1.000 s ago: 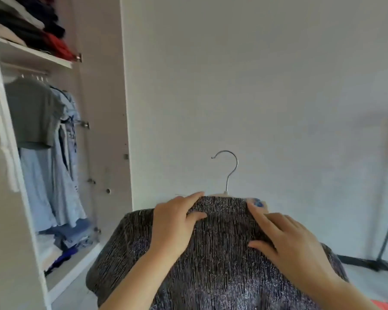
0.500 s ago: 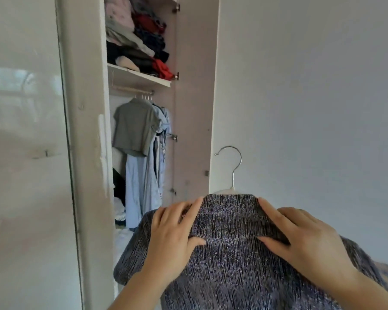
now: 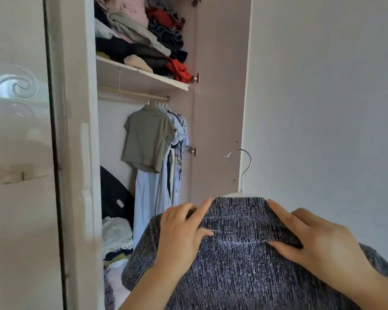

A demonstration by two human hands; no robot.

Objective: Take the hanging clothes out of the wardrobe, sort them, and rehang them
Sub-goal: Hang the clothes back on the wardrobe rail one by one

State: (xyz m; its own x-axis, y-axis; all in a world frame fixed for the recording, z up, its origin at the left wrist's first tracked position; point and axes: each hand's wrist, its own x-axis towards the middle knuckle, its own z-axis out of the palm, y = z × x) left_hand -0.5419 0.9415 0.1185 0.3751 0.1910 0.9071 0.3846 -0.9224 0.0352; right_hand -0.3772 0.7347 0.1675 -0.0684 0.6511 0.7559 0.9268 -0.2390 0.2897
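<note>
A dark shimmery knit top [image 3: 238, 260] sits on a white hanger with a metal hook [image 3: 244, 166], held up in front of me. My left hand [image 3: 182, 233] grips its left shoulder, thumb on the front. My right hand [image 3: 318, 240] grips the right shoulder the same way. Ahead to the left stands the open wardrobe, where a grey-green short shirt [image 3: 146, 139] and several light blue garments [image 3: 166, 175] hang at the right end of the rail [image 3: 130, 93].
A shelf [image 3: 143, 74] above the rail carries piled folded clothes. A dark bag [image 3: 114, 198] and loose clothes [image 3: 117, 238] fill the wardrobe bottom. A glossy closed door [image 3: 18, 153] is on the left, the open door panel [image 3: 220, 97] and a plain wall on the right.
My view has turned left and closed in on the wardrobe, so its shelf and rail now fill the frame. Both hands keep the same hold on the top's shoulders.
</note>
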